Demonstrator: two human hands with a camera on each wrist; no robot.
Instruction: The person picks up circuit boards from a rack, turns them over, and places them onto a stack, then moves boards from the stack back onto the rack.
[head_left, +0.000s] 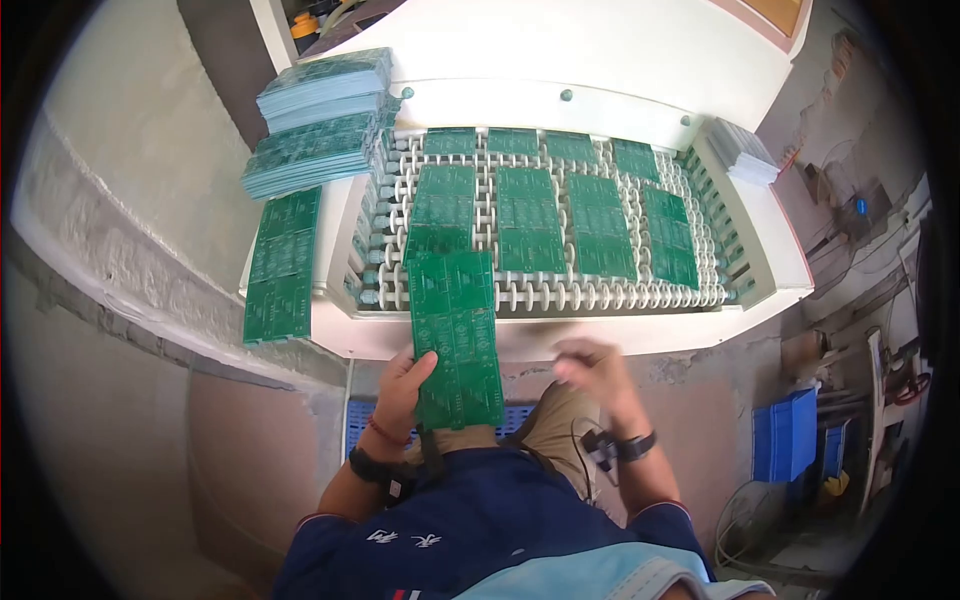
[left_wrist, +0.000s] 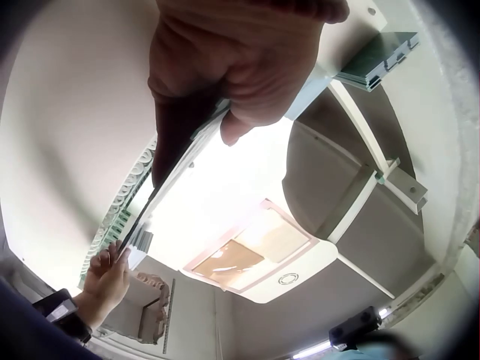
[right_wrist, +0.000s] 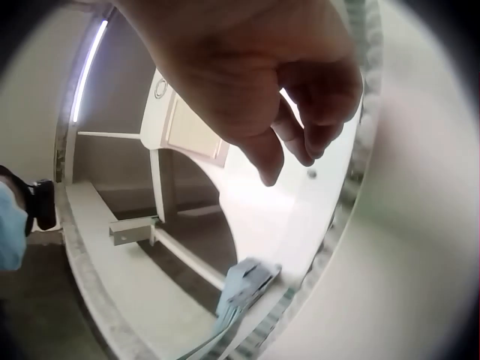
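Observation:
My left hand (head_left: 400, 390) grips a green circuit board (head_left: 455, 340) by its left edge, thumb on top, in front of the roller conveyor (head_left: 560, 297). In the left wrist view the left hand (left_wrist: 232, 64) has the board edge-on between thumb and fingers. To the right of the board, my right hand (head_left: 598, 375) is raised and blurred, touching nothing. Its fingers are loosely bent with nothing between them in the right wrist view, where the hand (right_wrist: 255, 75) fills the top. Several green boards (head_left: 600, 225) lie in rows on the rollers.
Tall stacks of boards (head_left: 315, 150) stand on the machine's left side, with more boards (head_left: 282, 265) overhanging below them. Another stack (head_left: 742, 150) sits on the right ledge. The white machine cover (head_left: 530, 50) rises behind the rollers. A blue bin (head_left: 785, 437) is at the right.

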